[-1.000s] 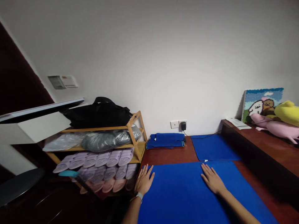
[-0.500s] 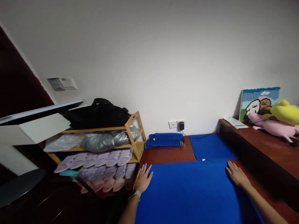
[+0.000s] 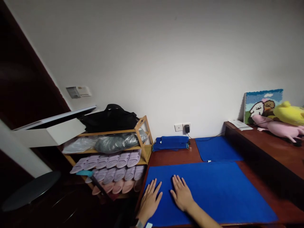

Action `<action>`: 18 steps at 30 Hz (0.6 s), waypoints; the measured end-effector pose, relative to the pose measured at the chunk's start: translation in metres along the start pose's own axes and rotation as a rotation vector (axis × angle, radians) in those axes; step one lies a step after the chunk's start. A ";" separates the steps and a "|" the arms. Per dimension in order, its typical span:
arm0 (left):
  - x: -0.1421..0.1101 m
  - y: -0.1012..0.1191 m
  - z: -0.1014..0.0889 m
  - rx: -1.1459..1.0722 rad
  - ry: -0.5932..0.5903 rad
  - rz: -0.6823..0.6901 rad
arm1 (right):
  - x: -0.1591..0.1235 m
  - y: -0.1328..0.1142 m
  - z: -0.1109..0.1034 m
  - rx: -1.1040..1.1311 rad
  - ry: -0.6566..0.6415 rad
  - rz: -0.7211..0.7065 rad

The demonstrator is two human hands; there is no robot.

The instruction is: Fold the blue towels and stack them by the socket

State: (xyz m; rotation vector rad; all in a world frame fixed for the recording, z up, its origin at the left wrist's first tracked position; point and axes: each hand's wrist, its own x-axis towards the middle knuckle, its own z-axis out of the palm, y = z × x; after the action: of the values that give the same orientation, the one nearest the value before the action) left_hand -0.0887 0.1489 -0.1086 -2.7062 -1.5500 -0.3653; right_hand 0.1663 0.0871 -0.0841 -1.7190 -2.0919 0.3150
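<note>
A large blue cloth (image 3: 218, 190) lies spread flat on the reddish-brown table (image 3: 175, 157). My left hand (image 3: 150, 199) rests at the cloth's left edge, palm down with the fingers spread. To its right, my right hand (image 3: 182, 193) lies on the cloth, fingers stretched out and holding nothing. A second blue cloth (image 3: 217, 148) is laid flat behind the large one. Against the wall sits a folded stack of blue cloths (image 3: 170, 143).
A wooden shoe rack (image 3: 143, 139) with several slippers (image 3: 122, 161) and a black bag (image 3: 111, 118) stands left. On the right, a raised ledge (image 3: 273, 142) carries a pink plush toy (image 3: 275, 126), a yellow plush (image 3: 289, 114) and a picture (image 3: 263, 104). A black plug (image 3: 187, 128) trails a cable.
My right hand has moved left from the large cloth's far right corner to its left half. My left hand has come slightly nearer to me. The view has shifted a little.
</note>
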 end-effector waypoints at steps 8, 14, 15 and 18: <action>-0.009 0.005 -0.015 -0.021 -0.048 -0.061 | -0.057 0.084 -0.021 -0.129 0.007 0.215; -0.010 0.006 -0.016 -0.020 -0.044 -0.063 | -0.146 0.239 -0.064 -0.313 0.139 0.445; -0.010 0.005 -0.015 -0.018 -0.041 -0.057 | -0.160 0.262 -0.071 -0.340 0.138 0.479; -0.009 0.001 -0.012 -0.012 -0.032 -0.047 | -0.194 0.315 -0.087 -0.397 0.102 0.514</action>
State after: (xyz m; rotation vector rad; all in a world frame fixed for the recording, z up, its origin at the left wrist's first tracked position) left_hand -0.0946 0.1395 -0.0990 -2.7022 -1.6267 -0.3338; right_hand 0.5124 -0.0423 -0.1737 -2.4443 -1.6910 -0.0544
